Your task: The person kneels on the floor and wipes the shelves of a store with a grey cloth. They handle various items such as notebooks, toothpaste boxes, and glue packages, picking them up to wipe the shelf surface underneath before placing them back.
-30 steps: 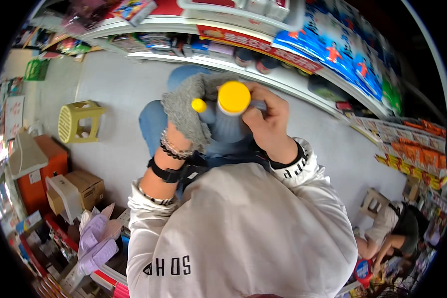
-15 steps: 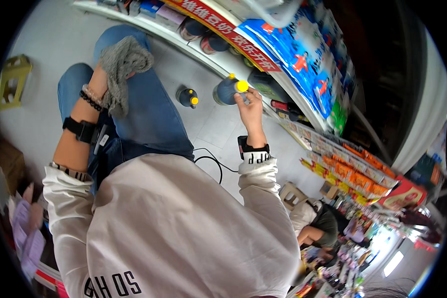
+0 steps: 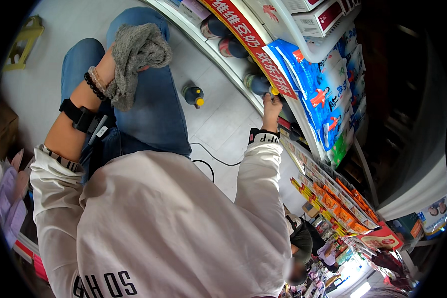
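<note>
Currently | bottle (image 3: 256,83) is pinched near its yellow cap (image 3: 274,91) by right hand (image 3: 271,104), at low shelf (image 3: 233,74) | left hand (image 3: 143,68) under cloth (image 3: 154,45), grip cannot be told | neighbouring bottle (image 3: 232,48) may be toppled by sideways push

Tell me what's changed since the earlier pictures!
The right hand carried a dark, yellow-capped bottle rightward from the lap to the low white shelf; whether it let go is unclear. The left hand came away, still draped with a fuzzy grey cloth. Another dark, yellow-capped bottle stayed on the floor.

Left grip (image 3: 143,68) mostly under cloth (image 3: 140,43)
</note>
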### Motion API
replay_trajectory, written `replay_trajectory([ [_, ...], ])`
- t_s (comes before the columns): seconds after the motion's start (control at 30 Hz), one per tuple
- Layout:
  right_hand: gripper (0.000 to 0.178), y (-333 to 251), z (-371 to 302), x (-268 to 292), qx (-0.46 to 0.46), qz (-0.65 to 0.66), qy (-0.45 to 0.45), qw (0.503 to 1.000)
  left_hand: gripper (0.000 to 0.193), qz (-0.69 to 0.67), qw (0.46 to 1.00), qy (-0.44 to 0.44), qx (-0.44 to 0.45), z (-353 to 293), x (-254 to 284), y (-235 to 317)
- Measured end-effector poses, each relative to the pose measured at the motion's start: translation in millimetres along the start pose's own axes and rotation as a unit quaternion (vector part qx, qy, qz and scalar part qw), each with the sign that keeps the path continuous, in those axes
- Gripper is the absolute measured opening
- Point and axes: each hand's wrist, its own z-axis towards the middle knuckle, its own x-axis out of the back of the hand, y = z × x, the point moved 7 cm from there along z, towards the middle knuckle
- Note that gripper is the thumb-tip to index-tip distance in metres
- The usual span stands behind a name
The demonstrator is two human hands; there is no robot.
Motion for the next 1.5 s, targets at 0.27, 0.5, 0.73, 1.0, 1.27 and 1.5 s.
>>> replay_trajectory([
  [0.27, 0.025, 2, 11, 0, -0.064, 0.221, 0.027, 0.973, 0.036, 0.016, 0.999, -0.044, -0.003, 1, -4, 3],
  [0.5, 0.021, -31, -8, 8, -0.032, 0.108, 0.109, 0.988, 0.037, 0.047, 0.991, -0.091, -0.084, 1, 5, -4],
  [0.73, 0.048, 36, -117, -124, -0.263, 0.166, -0.190, 0.931, 0.046, 0.022, 0.995, -0.094, -0.016, 0, 9, -6],
  [1.0, 0.075, 51, -151, -228, -0.181, -0.114, -0.261, 0.941, 0.041, 0.350, 0.930, -0.036, -0.103, -2, -2, 12],
  [1.27, 0.046, 69, -132, -237, -0.235, 0.039, -0.252, 0.938, 0.044, 0.092, 0.989, -0.048, -0.101, 1, 1, 0],
  [1.5, 0.027, -47, -107, -117, -0.103, 0.101, -0.150, 0.978, 0.039, -0.138, 0.984, -0.101, 0.044, 1, 2, -8],
])
